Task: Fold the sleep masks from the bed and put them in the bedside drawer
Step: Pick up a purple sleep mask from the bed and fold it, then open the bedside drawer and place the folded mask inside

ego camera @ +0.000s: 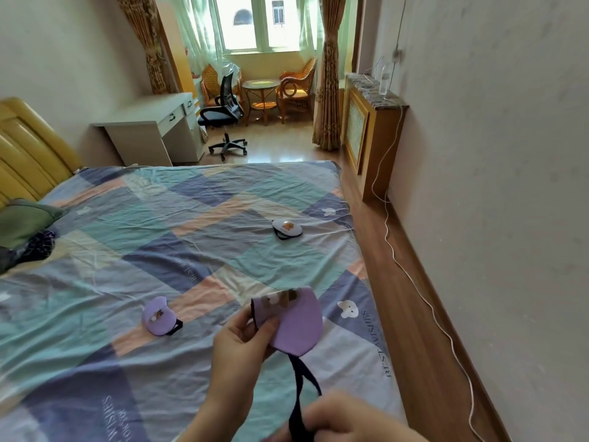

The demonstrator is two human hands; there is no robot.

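Observation:
I hold a purple sleep mask (pixel 294 323) above the near part of the bed; it is folded in half, with a cartoon print near its top. My left hand (pixel 243 341) pinches its left edge. The mask's dark strap (pixel 301 387) hangs down into my right hand (pixel 344 419), which grips it at the bottom of the frame. A second purple mask (pixel 157 317), folded, lies on the sheet to the left. A white mask (pixel 287 228) lies farther away toward the bed's right side. No bedside drawer is in view.
The bed (pixel 159 237) has a patchwork sheet, a yellow headboard (pixel 28 148) at left and a green pillow (pixel 22 223) with dark fabric beside it. Beyond it stand a white desk (pixel 153 129), an office chair (pixel 223 113) and a radiator cabinet (pixel 369 129). A white cable (pixel 414 275) runs along the floor.

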